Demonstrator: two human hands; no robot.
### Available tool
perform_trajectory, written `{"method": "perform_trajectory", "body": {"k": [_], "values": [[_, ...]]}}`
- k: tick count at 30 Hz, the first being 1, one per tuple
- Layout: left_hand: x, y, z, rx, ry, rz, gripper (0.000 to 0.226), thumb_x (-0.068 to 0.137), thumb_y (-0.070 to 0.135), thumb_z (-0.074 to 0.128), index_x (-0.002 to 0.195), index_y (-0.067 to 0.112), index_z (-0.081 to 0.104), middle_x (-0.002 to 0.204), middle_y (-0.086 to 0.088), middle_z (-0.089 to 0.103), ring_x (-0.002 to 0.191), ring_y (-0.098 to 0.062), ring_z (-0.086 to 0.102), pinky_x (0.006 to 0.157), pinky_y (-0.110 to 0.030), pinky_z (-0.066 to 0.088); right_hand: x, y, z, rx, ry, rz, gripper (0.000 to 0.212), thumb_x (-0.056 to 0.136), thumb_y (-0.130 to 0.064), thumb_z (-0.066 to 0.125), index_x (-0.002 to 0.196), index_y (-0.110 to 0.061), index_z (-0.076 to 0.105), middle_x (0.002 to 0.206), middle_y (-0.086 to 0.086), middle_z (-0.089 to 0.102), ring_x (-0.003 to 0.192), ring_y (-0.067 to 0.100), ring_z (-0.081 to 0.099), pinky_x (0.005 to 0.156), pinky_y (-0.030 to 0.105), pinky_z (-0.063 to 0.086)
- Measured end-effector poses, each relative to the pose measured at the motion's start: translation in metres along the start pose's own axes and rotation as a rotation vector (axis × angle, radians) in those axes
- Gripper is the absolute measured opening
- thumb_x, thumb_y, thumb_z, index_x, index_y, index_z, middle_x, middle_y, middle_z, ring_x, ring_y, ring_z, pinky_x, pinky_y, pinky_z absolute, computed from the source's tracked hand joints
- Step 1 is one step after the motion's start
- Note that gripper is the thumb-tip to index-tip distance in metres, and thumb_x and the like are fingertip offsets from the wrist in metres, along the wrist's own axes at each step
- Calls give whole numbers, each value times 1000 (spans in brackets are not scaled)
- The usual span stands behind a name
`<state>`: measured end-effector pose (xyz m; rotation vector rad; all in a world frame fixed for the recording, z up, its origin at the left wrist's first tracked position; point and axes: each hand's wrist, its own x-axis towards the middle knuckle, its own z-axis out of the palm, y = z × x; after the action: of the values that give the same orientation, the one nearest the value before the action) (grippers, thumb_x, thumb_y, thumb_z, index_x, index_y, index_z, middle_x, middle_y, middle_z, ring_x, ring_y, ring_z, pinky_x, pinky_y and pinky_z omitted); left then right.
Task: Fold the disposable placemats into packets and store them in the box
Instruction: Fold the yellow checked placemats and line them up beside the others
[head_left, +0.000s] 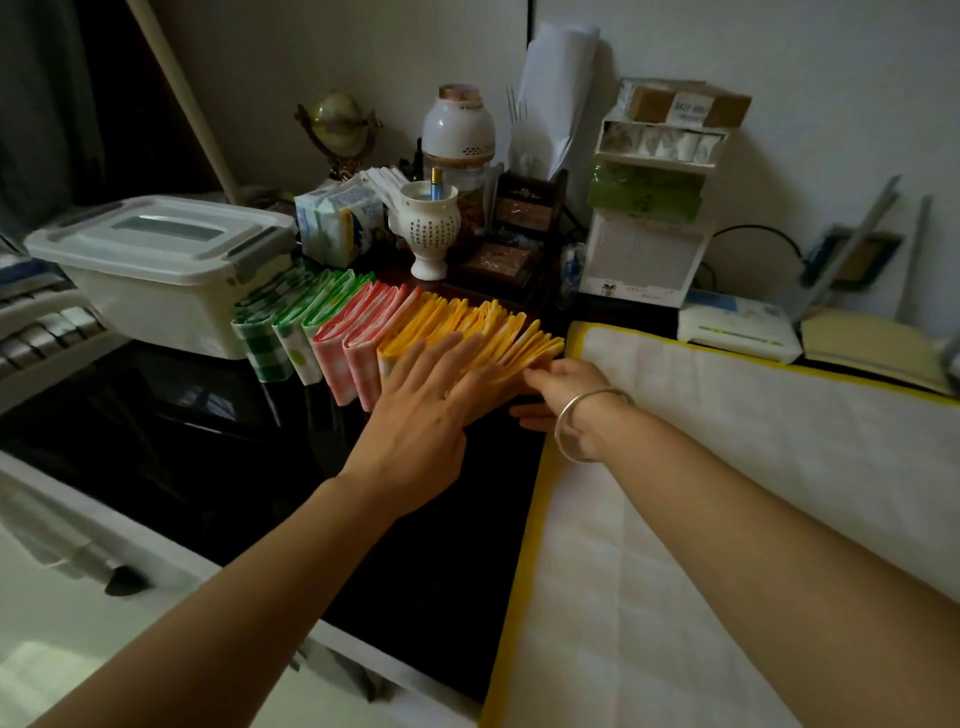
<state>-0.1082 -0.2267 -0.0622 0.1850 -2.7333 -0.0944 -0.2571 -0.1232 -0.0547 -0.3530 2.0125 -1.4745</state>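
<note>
Pressing flat on the yellow packets (498, 332), the left hand (421, 410) lay with its fingers (457, 348) straight and spread, holding nothing, just pinning the fan of folds down. The right hand (563, 405), silver bangle (587, 421) at the wrist, came in against the last packet at the row's right end. Whether those fingers pinched it or only pushed, I couldn't tell from where I stood.

The whole row stood on edge on the dark desk (208, 415): green packets (280, 322) on the left, touching the white storage box (156, 291), pink packets (358, 332) in the middle, yellow on the right. The box's clip lid (166, 234) was shut, so nothing could go in yet.

These looked like thin, light, soft sheets, springy at the folds and ready to splay the moment pressure came off. I reckoned the best hold was a squeeze from both ends of a batch, low near the folded bottoms, rather than a pluck at the loose tops.

Room was tight behind, where a white porcelain cup (428, 228) and other clutter sat close to the packets. To the right an unfolded yellow-bordered placemat (727, 493) covered the desk, its corner just beside the right hand. The open stretch was the glossy black surface in front, likely slippery for upright packets.
</note>
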Motion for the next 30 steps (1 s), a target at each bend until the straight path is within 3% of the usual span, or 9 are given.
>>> {"method": "perform_trajectory", "body": {"k": [5, 9, 14, 17, 20, 22, 25, 27, 30], "values": [[-8, 42, 1, -32, 104, 169, 32, 87, 14, 45, 113, 16, 64, 120, -5, 60, 115, -29, 53, 100, -39, 38, -10, 10, -22, -513, -21, -113, 15, 92, -18, 57, 77, -20, 60, 74, 2, 58, 78, 28, 60, 77, 40, 50], [-25, 81, 7, -153, -22, 278, 20, 87, 25, 46, 93, 18, 64, 94, -2, 60, 87, -25, 55, 73, -40, 45, -38, 27, -58, -849, -18, -209, 21, 89, -23, 60, 109, -17, 64, 108, 5, 64, 104, 27, 59, 92, 33, 47], [-50, 138, 23, -260, -349, 419, 34, 88, 48, 55, 107, 21, 61, 110, -1, 58, 95, -25, 54, 77, -41, 48, -100, 69, -124, -966, -50, -308, 18, 85, -20, 65, 103, -22, 65, 106, 1, 62, 99, 20, 60, 91, 34, 47], [-52, 160, 24, -177, -430, 372, 75, 66, 77, 65, 120, 27, 56, 120, 1, 54, 105, -25, 50, 86, -41, 46, -140, 105, -159, -995, 1, -405, 19, 76, -17, 67, 81, -33, 60, 89, -6, 57, 85, 19, 58, 79, 41, 50], [-54, 178, 17, -9, -496, 398, 103, 51, 84, 68, 132, 23, 46, 129, -4, 46, 113, -27, 44, 92, -43, 43, -185, 132, -188, -1069, -3, -461, 20, 72, -27, 72, 74, -33, 54, 86, -15, 50, 84, 12, 54, 73, 34, 49], [-59, 182, 16, 53, -481, 419, 110, 50, 86, 67, 134, 19, 43, 130, -6, 44, 114, -29, 43, 92, -44, 43, -214, 141, -203, -1109, -27, -468, 19, 71, -45, 68, 81, -32, 58, 95, -17, 52, 92, 9, 53, 77, 27, 46], [-66, 182, 21, 123, -455, 434, 116, 46, 84, 67, 133, 12, 43, 130, -12, 47, 112, -33, 49, 86, -47, 49, -244, 153, -221, -1194, -108, -382, 58, 64, -71, 55, 111, -39, 58, 128, -22, 41, 120, 0, 37, 97, 15, 31], [-69, 187, 21, 174, -475, 425, 120, 48, 82, 68, 138, 8, 36, 136, -16, 44, 117, -37, 48, 85, -49, 50, -255, 163, -230, -1225, -182, -362, 75, 62, -68, 48, 132, -43, 43, 146, -19, 24, 137, 6, 23, 110, 20, 23], [-64, 191, 16, 136, -603, 381, 120, 61, 77, 70, 151, 16, 19, 156, -10, 19, 140, -33, 25, 107, -49, 36, -264, 169, -242, -1272, -255, -321, 85, 60, -58, 41, 142, -46, 21, 148, -24, 3, 143, 3, 3, 116, 19, 8]]}}
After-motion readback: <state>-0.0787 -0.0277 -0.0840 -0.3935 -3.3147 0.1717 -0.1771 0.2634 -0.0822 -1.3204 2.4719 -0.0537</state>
